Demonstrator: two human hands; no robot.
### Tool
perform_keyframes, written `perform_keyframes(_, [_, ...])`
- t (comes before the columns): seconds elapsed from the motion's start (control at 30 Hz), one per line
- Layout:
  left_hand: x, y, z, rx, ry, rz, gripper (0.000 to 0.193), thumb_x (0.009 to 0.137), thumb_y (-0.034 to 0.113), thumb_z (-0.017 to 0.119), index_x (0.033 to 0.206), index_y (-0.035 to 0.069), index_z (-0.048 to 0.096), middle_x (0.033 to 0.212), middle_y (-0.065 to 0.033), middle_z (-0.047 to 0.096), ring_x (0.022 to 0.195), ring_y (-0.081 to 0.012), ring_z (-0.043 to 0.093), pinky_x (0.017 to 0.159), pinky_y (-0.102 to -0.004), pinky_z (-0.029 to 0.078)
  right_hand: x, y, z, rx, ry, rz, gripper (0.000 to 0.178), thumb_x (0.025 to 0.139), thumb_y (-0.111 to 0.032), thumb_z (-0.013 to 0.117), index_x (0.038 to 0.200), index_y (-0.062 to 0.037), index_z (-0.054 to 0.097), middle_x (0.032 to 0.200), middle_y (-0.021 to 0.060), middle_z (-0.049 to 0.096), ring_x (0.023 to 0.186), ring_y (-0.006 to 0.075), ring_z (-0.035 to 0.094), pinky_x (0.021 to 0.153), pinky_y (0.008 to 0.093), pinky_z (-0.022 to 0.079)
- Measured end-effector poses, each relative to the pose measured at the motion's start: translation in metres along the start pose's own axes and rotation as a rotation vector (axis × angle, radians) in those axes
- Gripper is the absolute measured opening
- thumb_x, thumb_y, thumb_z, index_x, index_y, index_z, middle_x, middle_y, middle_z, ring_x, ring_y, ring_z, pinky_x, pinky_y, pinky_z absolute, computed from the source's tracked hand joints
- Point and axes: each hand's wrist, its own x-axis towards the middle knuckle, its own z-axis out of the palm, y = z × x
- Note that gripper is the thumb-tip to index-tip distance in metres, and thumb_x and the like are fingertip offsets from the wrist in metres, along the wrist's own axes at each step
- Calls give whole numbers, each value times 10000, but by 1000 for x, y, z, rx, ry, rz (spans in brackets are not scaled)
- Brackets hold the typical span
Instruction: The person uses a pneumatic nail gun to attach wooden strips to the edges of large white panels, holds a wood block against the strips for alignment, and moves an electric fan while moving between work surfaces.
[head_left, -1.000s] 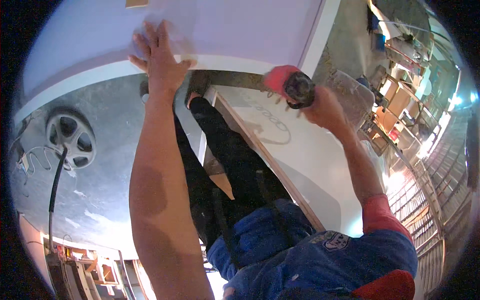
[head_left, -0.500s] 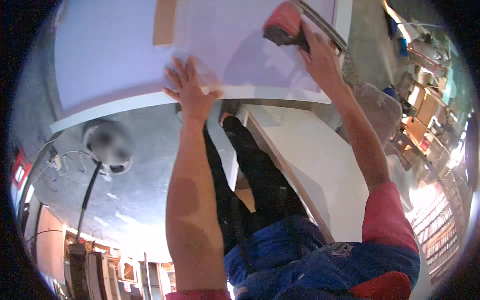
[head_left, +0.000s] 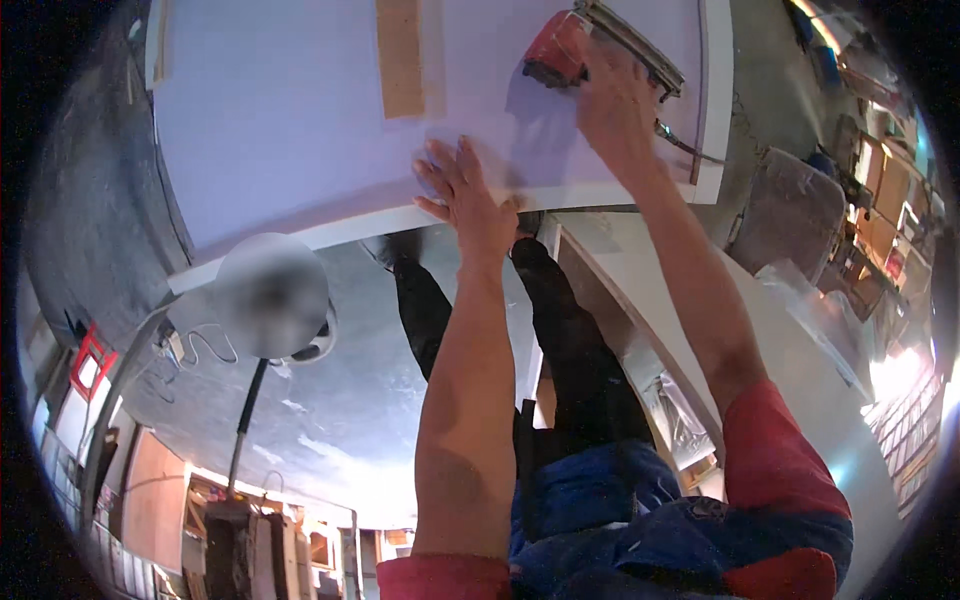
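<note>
A pale lilac panel [head_left: 290, 130] with white edging lies in front of me. My left hand [head_left: 468, 200] rests at its near edge, fingers spread flat on the surface and nothing in them. Further right, a red and black nail gun [head_left: 558, 48] lies on its side on the panel, its long magazine angled to the right. My right hand [head_left: 618, 115] is over the nail gun's handle, slightly blurred, with fingers stretched out rather than wrapped round it. The hand hides most of the handle. A hose [head_left: 690, 147] trails from the handle end past the panel's right side.
A brown strip [head_left: 400, 60] lies on the panel. A round stand fan [head_left: 272, 295] is at the left on the grey floor [head_left: 350, 400]. Beside my legs leans a large white board [head_left: 680, 290]. A dusty chair [head_left: 790, 215] and stacked boxes [head_left: 885, 190] are at the right.
The nail gun has moved left over the panel and now lies flat; my right hand has loosened from its handle. The view has shifted, and my left hand remains spread near the edge.
</note>
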Motion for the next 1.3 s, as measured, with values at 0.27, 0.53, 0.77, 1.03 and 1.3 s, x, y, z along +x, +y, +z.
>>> perform_keyframes(0.27, [9, -15, 47, 163, 45, 119, 904, 807, 294, 662, 1527, 47, 174, 1594, -218, 88, 1443, -523, -6, 1068, -733, 78, 97, -153, 60, 392, -178, 383, 741, 785, -287, 688, 1352, 91, 397, 1233, 303, 544, 1065, 444, 591, 926, 484, 480])
perform_keyframes(0.53, [31, -146, -91, 216, -127, 807, 548, 767, 112, 684, 1292, 55, 539, 1312, -181, 515, 1226, -375, 466, 1053, -518, 324, 9, -182, -9, 816, 171, 697, 668, 751, -210, 748, 1290, -5, 411, 1173, 215, 561, 1050, 347, 616, 902, 420, 498])
perform_keyframes(0.77, [46, -130, -121, 298, -287, 910, 532, 671, 44, 767, 1172, 79, 590, 1116, -110, 552, 1103, -321, 516, 935, -430, 438, -169, -244, -16, 1117, 495, 1664, 634, 874, -233, 692, 1351, 10, 352, 1163, 189, 533, 1051, 223, 568, 880, 312, 477])
perform_keyframes(1.03, [65, -107, -126, 267, -556, 824, 421, 764, 71, 750, 1169, 91, 639, 1035, -66, 584, 939, -229, 578, 820, -358, 487, -158, -269, 75, 1809, 596, 2110, 409, 930, -132, 558, 1315, -76, 434, 1018, 104, 635, 871, 211, 619, 773, 353, 508])
perform_keyframes(1.3, [73, -77, -118, 260, -730, 644, 283, 821, 91, 751, 1096, 48, 702, 939, -28, 638, 805, -122, 607, 762, -263, 501, -158, -267, 72, 2157, 838, 2034, 665, 810, -29, 732, 1372, -108, 384, 1006, 132, 663, 893, 203, 648, 734, 399, 517])
